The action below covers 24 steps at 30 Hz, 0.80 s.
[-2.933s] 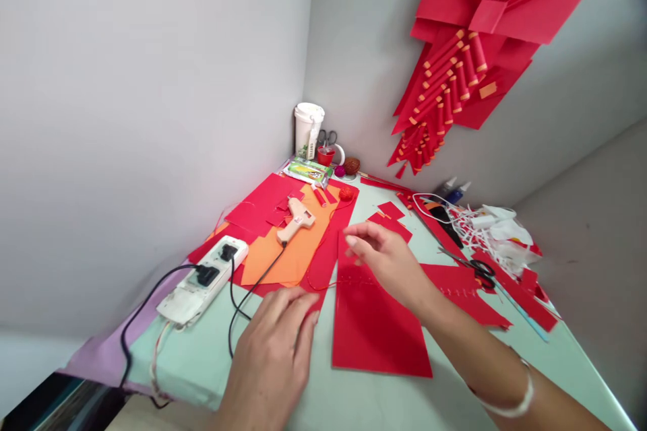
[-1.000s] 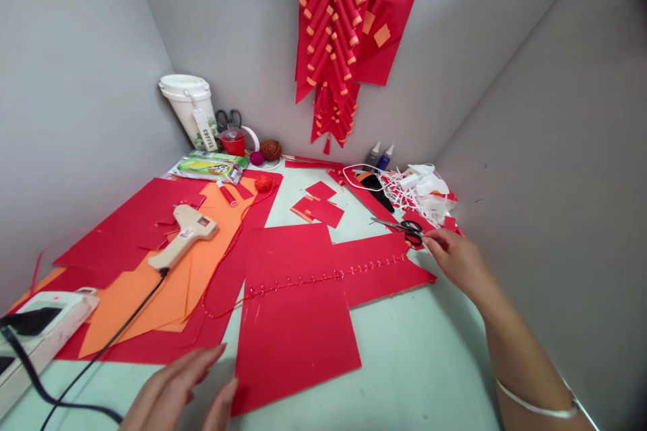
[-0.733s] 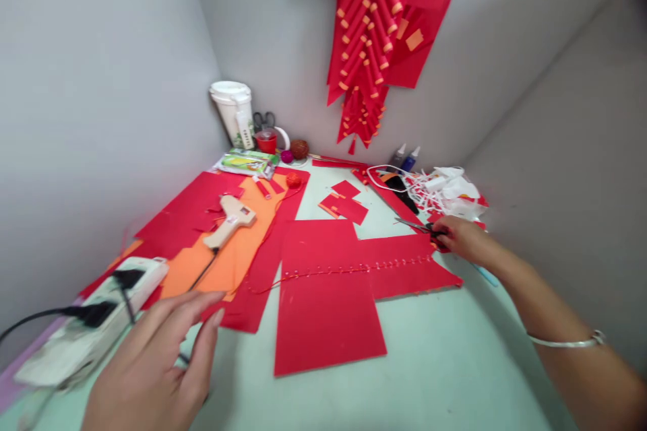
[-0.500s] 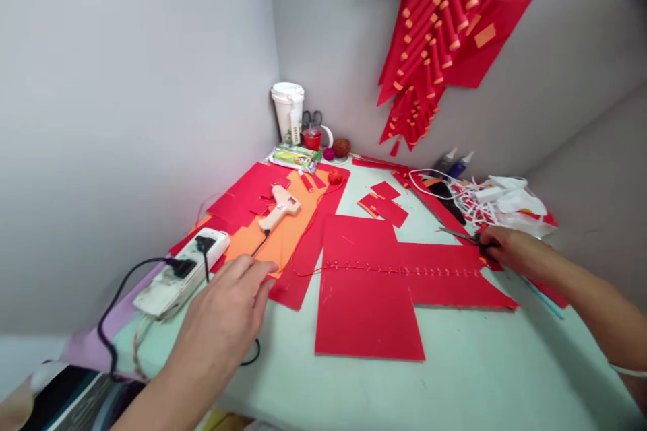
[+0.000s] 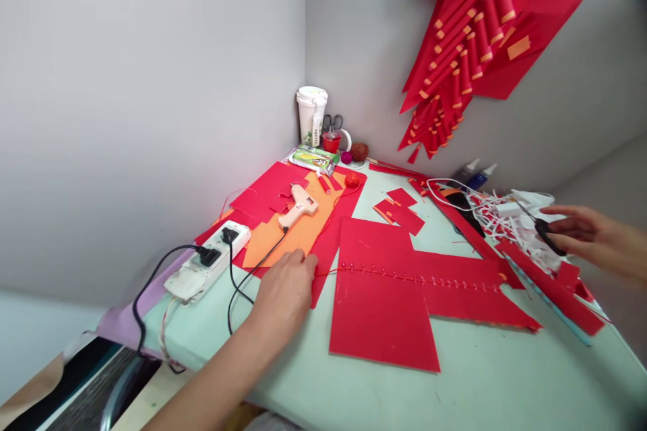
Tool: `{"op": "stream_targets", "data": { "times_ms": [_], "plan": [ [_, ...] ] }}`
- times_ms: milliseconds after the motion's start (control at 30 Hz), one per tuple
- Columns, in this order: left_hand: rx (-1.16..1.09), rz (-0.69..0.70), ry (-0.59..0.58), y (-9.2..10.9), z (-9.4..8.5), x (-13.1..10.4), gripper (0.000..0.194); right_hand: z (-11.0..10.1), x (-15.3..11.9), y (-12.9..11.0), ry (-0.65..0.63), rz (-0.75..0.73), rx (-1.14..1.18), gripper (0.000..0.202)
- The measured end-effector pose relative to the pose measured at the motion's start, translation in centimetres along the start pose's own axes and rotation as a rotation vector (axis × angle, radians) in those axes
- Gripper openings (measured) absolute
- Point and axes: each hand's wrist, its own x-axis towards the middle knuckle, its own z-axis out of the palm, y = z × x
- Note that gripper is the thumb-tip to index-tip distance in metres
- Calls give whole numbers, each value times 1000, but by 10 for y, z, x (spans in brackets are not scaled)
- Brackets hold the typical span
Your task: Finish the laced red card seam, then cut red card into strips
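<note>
Pale grey walls (image 5: pixel 202 81) meet in a corner behind a light green worktop (image 5: pixel 495 377), and a red paper decoration (image 5: pixel 470 34) hangs on the wall to the right. The left hand (image 5: pixel 283 293) has its fingertips brought together, and they seem to pinch the red string (image 5: pixel 329 272). The right hand (image 5: pixel 596 239) has its fingers closed around the black handles of the scissors (image 5: pixel 547 237); whether the blades are apart, I cannot tell.

For good handling, I judge that the string needs only a light and even pull, low and in line with its row of small loops, because a strong pull could lift these loops or shift the card. The scissors are better carried with the points away from the left fingers, and the grip on the handles should be firm but relaxed.

The string runs from the left fingertips to the right, across the large red card (image 5: pixel 381 323) and then the narrower red card (image 5: pixel 470 306). The large card lies just beside these fingers. The glue gun (image 5: pixel 298 207) lies beyond them, on orange paper (image 5: pixel 267 242), and the power strip (image 5: pixel 207 262) is to their left.
</note>
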Motion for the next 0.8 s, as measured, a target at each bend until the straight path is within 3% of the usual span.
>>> {"op": "stream_targets", "data": {
  "times_ms": [100, 200, 267, 367, 533, 800],
  "plan": [
    [-13, -23, -2, 1, 3, 1, 26, 24, -8, -55, -271, 54, 145, 48],
    [-27, -47, -1, 2, 4, 1, 27, 65, -22, -127, -545, 19, 144, 49],
    [-41, -64, 6, 3, 5, 0, 27, 94, -30, -170, -663, -46, 121, 43],
    [-74, -91, 17, 3, 7, -2, 25, 128, -35, -215, -863, -70, 167, 42],
    [-152, -153, 22, 2, 13, -5, 20, 160, -34, -243, -1147, -11, 196, 41],
    [-276, -183, 99, 2, 20, -6, 19, 178, -32, -246, -1315, 50, 245, 21]
  ]
}}
